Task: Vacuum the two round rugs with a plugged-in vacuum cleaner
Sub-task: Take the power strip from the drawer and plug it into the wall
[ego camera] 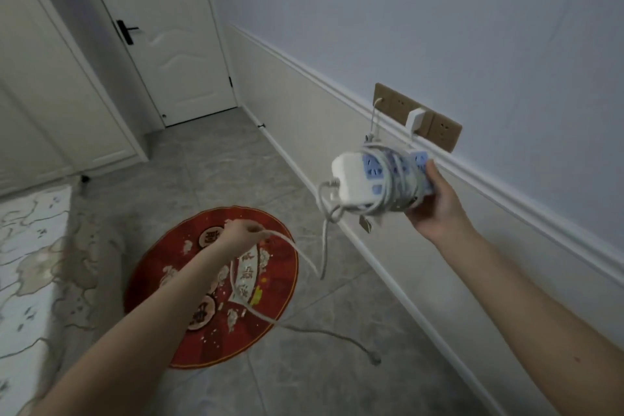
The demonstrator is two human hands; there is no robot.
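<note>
- Evidently the right hand (439, 199) was held up and out toward the wall so that the power strip (381, 179) sat clear of the body; its fingers were curled round the far end of the strip, gripping it, with the white near end and its blue socket faces turned toward the camera
- The strip's own cord (395, 179) was wound in several turns about its body, which is probably why it was being held aloft: the turns could come off freely only with room beneath them
- The left hand (241, 233) was lower and to the left, above the round red rug (162, 280), and pinched a stretch of the loosened cord between curled fingers; judging by that, it was drawing the cord away from the strip to unwind it
- From the left hand the cord drooped in a slack curve back up to the strip, and another length trailed down over the rug onto the grey tiled floor (337, 365), ending near the skirting; whether that end bore the plug could not be told from the blur
- The brown socket panel (418, 111) on the wall lay just beyond the strip, with a white adapter (415, 120) already plugged in and a thin wire hanging down, so the person stood near what looked the likely power source
- Only one round rug showed, lying flat on the tiles; a pale patterned carpet (33, 263) lay at the left edge, and a closed white door (169, 44) stood at the corridor's end
- No vacuum cleaner was in view, so the vacuuming itself seemed not yet begun
</note>
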